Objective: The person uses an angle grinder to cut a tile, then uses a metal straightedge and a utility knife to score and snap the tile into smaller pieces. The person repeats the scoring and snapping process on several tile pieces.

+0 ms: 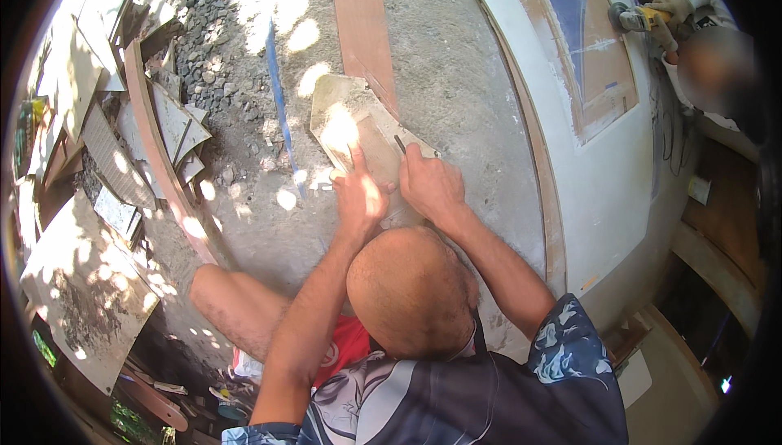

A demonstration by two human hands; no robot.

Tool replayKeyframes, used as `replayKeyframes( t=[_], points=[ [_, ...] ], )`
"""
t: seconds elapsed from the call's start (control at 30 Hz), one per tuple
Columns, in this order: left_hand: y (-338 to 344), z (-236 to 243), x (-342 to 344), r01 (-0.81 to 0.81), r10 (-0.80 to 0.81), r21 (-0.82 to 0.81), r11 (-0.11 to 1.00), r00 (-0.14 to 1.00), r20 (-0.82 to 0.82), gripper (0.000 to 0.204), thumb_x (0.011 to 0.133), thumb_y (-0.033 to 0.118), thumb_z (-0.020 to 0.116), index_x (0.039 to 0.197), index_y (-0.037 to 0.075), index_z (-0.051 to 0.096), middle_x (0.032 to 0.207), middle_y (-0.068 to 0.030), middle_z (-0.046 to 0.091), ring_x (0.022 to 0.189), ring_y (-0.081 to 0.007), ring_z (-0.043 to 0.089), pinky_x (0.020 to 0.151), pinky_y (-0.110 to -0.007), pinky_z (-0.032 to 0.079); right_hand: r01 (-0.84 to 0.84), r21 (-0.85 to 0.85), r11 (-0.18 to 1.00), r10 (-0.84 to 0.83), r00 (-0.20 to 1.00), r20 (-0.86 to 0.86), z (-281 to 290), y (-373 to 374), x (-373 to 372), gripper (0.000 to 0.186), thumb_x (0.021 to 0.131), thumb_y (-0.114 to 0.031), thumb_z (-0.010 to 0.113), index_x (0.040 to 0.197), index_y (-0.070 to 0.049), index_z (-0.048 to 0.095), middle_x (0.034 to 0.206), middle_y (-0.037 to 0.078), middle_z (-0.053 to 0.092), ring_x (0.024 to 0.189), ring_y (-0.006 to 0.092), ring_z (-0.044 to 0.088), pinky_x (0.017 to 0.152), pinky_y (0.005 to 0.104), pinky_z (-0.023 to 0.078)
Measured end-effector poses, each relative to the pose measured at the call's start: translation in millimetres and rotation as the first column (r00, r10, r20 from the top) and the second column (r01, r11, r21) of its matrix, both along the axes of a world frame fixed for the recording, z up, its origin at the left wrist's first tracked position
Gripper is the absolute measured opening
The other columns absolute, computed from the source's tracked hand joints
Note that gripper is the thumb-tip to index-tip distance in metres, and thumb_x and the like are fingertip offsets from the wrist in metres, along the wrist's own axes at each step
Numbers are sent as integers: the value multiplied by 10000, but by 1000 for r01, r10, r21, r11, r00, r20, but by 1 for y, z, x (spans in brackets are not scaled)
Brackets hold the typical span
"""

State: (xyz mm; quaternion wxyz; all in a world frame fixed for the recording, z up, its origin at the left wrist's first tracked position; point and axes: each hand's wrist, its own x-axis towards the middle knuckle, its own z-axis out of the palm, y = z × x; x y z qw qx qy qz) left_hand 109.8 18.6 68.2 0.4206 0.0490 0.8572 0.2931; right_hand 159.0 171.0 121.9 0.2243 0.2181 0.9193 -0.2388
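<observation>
An angular pale board [342,103] lies on the concrete ground, partly in sunlight, across the lower end of a long reddish-brown plank. On it rests my left hand [358,194], index finger stretched forward and fingers apart, pressing the surface. Closed around a thin dark tool [400,143] is my right hand [432,182], at the board's right side. A bald head [407,286] between the forearms hides the near end of the board.
Scrap sheets [106,160], gravel [208,70] and a blue strip [278,103] lie leftward. The long plank [362,13] runs away ahead. A large white panel [595,192] stands right, where a co-worker's gloved hand [676,5] holds a yellow power tool [650,19].
</observation>
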Motion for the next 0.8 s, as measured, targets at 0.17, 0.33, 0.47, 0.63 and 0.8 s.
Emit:
replayKeyframes(
  t=[0.17,0.33,0.47,0.63,0.8],
  points=[
    [3,3,0,70,-76,-105,992,996,-54,1186,841,229,893,1741,92,133,1304,-467,544,1213,-557,527,1030,-572,491,-38,23,999,40,992,-123,-35,-4,-40,244,1070,-253,532,1042,-18,589,720,280,721,688,492,745,631,611,586],
    [-5,-6,2,0,0,17,1000,1000,-9,1195,837,231,905,1740,93,133,1305,-471,551,1206,-570,535,1038,-586,484,-125,66,990,128,991,-35,-27,-6,-62,200,1036,-178,512,1055,5,590,782,274,756,747,450,783,683,567,620],
    [-2,-2,3,-10,10,1,1000,1000,1,1206,835,206,905,1741,100,117,1296,-480,556,1200,-592,541,1032,-597,485,-173,75,982,175,985,-15,-26,-2,-64,177,1012,-155,535,1063,4,594,822,261,772,776,428,794,690,541,627],
    [5,11,1,4,-5,-81,997,1000,-17,1231,836,190,910,1751,165,87,1300,-477,512,1191,-607,536,1014,-612,498,-230,90,969,233,972,-16,-26,0,-65,158,999,-127,542,1075,3,591,837,247,780,794,422,797,699,530,630],
    [7,19,-3,11,-14,-138,990,1000,-27,1257,834,207,922,1757,222,68,1314,-455,456,1207,-595,521,1017,-605,506,-205,69,976,207,978,-16,-37,-3,-44,170,1012,-150,524,1069,3,570,810,279,756,782,465,773,694,579,604]
  ],
)
